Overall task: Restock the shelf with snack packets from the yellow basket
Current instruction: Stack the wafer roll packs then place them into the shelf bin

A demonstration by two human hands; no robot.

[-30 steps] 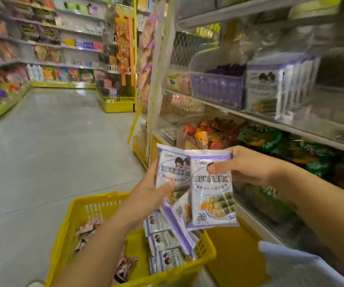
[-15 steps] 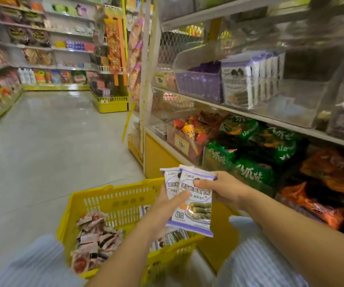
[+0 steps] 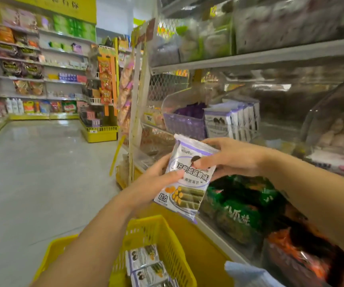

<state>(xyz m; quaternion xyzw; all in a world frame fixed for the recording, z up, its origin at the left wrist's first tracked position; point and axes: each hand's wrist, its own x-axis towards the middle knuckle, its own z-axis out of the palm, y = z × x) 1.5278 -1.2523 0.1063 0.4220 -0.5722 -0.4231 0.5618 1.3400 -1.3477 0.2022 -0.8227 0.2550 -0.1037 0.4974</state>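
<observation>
Both my hands hold white-and-purple snack packets (image 3: 187,183) in front of the shelf. My left hand (image 3: 156,179) grips the lower left edge, thumb on the front. My right hand (image 3: 231,158) pinches the upper right side. How many packets are stacked there I cannot tell. Below lies the yellow basket (image 3: 171,245) with more of the same packets (image 3: 146,264). A row of matching packets (image 3: 229,121) stands upright in a clear bin on the middle shelf (image 3: 270,139), above and right of my hands.
A purple basket (image 3: 184,123) sits left of the matching row. Green snack bags (image 3: 239,206) and orange bags (image 3: 312,264) fill the lower shelf. An aisle floor (image 3: 42,172) stretches left toward further shelving (image 3: 32,75) and a yellow display stand (image 3: 100,131).
My hands have lifted the packets higher, toward the middle shelf. The two fanned packets have come together into one stack. The view has tilted up, so less of the basket shows.
</observation>
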